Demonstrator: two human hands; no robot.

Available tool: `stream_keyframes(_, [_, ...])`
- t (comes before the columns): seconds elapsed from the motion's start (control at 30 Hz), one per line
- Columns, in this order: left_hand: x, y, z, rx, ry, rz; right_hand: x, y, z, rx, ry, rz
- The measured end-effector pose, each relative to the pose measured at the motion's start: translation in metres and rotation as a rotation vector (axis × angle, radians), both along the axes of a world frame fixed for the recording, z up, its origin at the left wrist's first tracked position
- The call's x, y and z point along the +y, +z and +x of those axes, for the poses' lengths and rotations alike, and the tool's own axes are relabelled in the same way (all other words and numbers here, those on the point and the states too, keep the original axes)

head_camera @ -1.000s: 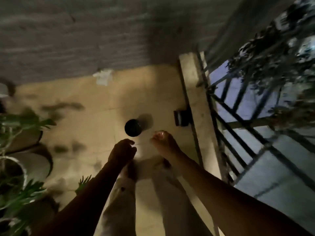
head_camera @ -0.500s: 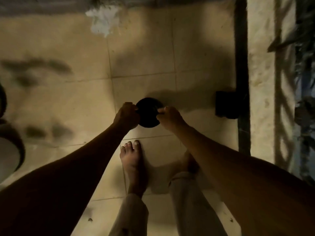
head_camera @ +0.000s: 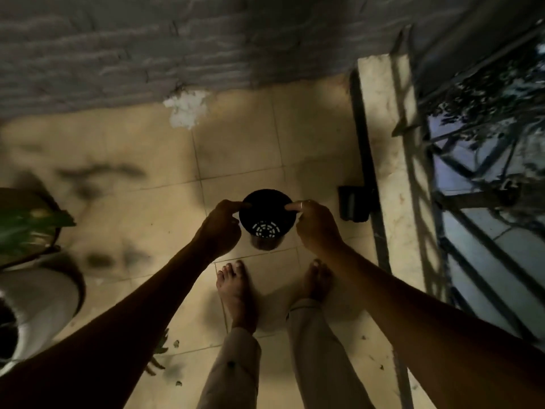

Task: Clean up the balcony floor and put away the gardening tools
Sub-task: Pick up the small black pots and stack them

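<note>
A small black plastic plant pot (head_camera: 267,215) hangs above the tiled balcony floor (head_camera: 141,219), empty, with a slotted drainage bottom showing light through it. My left hand (head_camera: 219,228) pinches its left rim and my right hand (head_camera: 315,224) pinches its right rim, a ring on one finger. A dark round shadow or soil patch lies on the tile just under the pot. My bare feet stand right behind it.
A large white planter (head_camera: 41,305) with green leaves stands at the left. A small dark box (head_camera: 352,203) sits against the raised ledge (head_camera: 383,160) on the right, with metal railing (head_camera: 477,184) beyond. A white patch (head_camera: 185,109) lies by the grey wall. Bits of debris dot the tiles near my legs.
Both hands reached the pot on the floor, gripped its rim, and have lifted it off the tiles. The camera view has tilted up again to show the wall and railing.
</note>
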State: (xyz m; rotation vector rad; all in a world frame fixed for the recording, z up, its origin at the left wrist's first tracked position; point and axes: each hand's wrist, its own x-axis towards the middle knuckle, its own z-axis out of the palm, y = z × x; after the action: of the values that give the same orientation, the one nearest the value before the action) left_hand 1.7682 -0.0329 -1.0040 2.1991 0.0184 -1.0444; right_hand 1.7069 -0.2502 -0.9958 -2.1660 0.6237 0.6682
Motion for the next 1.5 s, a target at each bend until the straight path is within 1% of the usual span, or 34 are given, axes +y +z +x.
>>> stream_keyframes(0.1, [-0.007, 0.079, 0.01, -0.028, -0.101, -0.176, -0.027, 0.081, 0.009, -0.072, 0.033, 0.025])
stream_keyframes(0.2, [-0.021, 0.165, 0.024, -0.042, -0.152, -0.278, -0.05, 0.168, 0.018, -0.14, 0.093, 0.098])
stream_keyframes(0.27, [-0.032, 0.227, 0.03, -0.028, -0.14, -0.32, -0.063, 0.226, 0.017, -0.186, 0.086, 0.142])
stream_keyframes(0.37, [-0.053, 0.308, 0.031, -0.015, -0.052, -0.394, -0.074, 0.31, 0.009, -0.247, 0.047, 0.212])
stream_keyframes(0.5, [-0.078, 0.4, 0.019, -0.016, -0.001, -0.507, -0.077, 0.41, -0.014, -0.376, -0.126, 0.253])
stream_keyframes(0.63, [-0.099, 0.477, -0.007, -0.076, -0.019, -0.622, -0.068, 0.488, -0.051, -0.545, -0.395, 0.304])
stream_keyframes(0.73, [-0.11, 0.52, -0.02, -0.121, -0.049, -0.673, -0.059, 0.527, -0.079, -0.64, -0.587, 0.349])
stream_keyframes(0.83, [-0.122, 0.558, -0.028, -0.139, -0.151, -0.724, -0.052, 0.553, -0.11, -0.726, -0.717, 0.324])
stream_keyframes(1.0, [-0.15, 0.612, -0.054, -0.16, -0.486, -0.84, -0.042, 0.608, -0.174, -0.804, -0.905, 0.191])
stream_keyframes(1.1, [-0.17, 0.634, -0.088, -0.056, -0.672, -0.86, -0.032, 0.631, -0.225, -0.845, -1.036, 0.147])
stream_keyframes(1.17, [-0.181, 0.642, -0.112, 0.017, -0.732, -0.854, -0.026, 0.641, -0.257, -0.843, -1.082, 0.101])
stream_keyframes(1.3, [-0.203, 0.66, -0.183, 0.152, -0.967, -0.857, -0.006, 0.661, -0.333, -0.89, -1.233, 0.061])
stream_keyframes(1.43, [-0.214, 0.675, -0.254, 0.148, -1.169, -0.837, 0.021, 0.678, -0.407, -1.001, -1.385, -0.006])
stream_keyframes(1.5, [-0.216, 0.68, -0.288, 0.134, -1.243, -0.841, 0.034, 0.681, -0.44, -1.025, -1.464, -0.046])
